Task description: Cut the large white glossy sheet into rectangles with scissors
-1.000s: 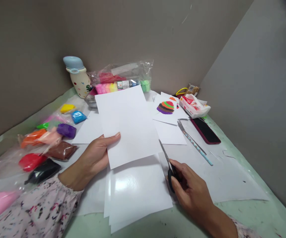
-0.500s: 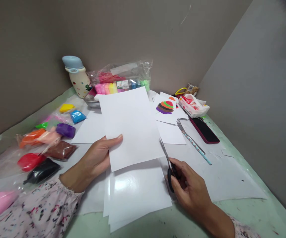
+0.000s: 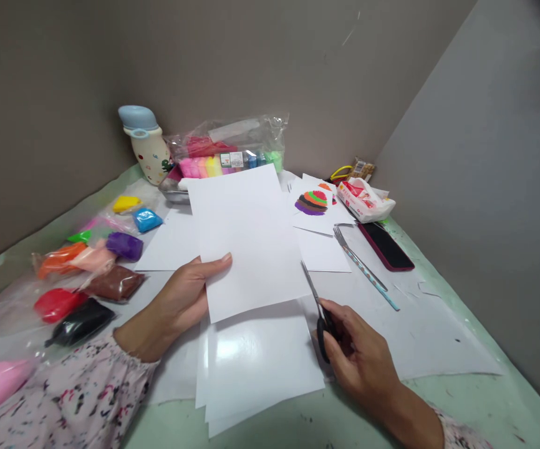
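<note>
A blank white sheet of paper (image 3: 246,237) is raised above the table, its left edge pinched by my left hand (image 3: 188,293) with the thumb on top. My right hand (image 3: 361,349) grips the black handles of a pair of scissors (image 3: 317,299). Their blades point up and away, close by the right edge of the sheet; whether they touch it I cannot tell. Under the raised sheet lies a loose stack of white sheets (image 3: 255,374). Farther back, a paper (image 3: 314,221) bears a striped shape in purple, brown, black, orange, green and red.
Several bags of coloured clay (image 3: 115,284) line the left side. A bottle (image 3: 146,149) and a plastic bag of clay (image 3: 232,149) stand at the back wall. On the right are a fork (image 3: 361,262), a patterned stick (image 3: 377,280), a phone (image 3: 386,246) and a tissue pack (image 3: 366,199).
</note>
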Available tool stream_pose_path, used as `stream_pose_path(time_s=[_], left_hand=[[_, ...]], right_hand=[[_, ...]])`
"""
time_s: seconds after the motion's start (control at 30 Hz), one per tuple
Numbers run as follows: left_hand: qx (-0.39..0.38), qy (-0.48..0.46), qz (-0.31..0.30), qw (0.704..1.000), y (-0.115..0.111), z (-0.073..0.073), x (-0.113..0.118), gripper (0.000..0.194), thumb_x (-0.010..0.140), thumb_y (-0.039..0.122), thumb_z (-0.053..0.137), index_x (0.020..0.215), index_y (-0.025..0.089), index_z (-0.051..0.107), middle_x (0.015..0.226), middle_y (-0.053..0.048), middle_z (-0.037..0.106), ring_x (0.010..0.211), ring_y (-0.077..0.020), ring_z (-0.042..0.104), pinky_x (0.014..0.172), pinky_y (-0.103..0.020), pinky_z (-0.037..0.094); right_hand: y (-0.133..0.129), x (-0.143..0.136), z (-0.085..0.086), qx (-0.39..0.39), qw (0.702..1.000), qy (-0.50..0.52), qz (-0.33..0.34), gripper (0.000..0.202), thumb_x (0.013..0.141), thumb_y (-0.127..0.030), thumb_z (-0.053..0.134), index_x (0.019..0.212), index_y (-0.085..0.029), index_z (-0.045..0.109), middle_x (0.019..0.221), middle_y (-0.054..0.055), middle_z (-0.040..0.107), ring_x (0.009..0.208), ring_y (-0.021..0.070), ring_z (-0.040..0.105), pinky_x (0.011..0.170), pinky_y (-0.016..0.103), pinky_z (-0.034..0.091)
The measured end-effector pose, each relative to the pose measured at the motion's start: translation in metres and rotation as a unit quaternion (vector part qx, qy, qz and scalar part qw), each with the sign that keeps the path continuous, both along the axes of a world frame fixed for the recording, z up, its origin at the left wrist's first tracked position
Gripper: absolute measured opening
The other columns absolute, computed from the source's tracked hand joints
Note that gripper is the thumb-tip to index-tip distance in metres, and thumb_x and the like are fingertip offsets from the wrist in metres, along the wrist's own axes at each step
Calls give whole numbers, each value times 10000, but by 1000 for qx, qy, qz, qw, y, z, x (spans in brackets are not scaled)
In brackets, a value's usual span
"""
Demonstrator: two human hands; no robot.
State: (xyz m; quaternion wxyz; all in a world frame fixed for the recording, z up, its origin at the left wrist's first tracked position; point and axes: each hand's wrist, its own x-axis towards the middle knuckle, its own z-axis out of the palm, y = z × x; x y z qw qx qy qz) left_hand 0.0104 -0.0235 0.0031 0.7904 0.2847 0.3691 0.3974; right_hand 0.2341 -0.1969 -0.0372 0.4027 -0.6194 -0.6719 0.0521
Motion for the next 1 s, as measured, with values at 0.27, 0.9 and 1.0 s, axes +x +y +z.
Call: stream_pose_path(time_s=[0.27,0.9,1.0], left_hand=[[0,3,-7,1000,0,0,-1,391,755,60,750,1138,118,693,1107,-151,765,1060,-339,719,858,-436,638],[-7,8,-1,1000,-1,5,1,432,758,19,728,1175,124,685,1094,-156,770,1085,-353,707,878,-438,634],[-3,12,-9,1000,-1,3,0,401,766,19,719,1154,116,682,1085,-156,772,1077,-346,712,872,-446,636]], right_hand=[[0,0,0,2,1000,9,8,386,917,-160,515,1300,-199,539,840,16,611,656,129,566,589,223,505],[0,0,2,-54,992,110,37,449,842,-108,531,1276,-224,545,861,20,614,664,136,579,564,214,510],[-1,0,0,-60,991,113,37,447,854,-120,532,1287,-229,538,901,31,627,696,146,588,579,226,511]])
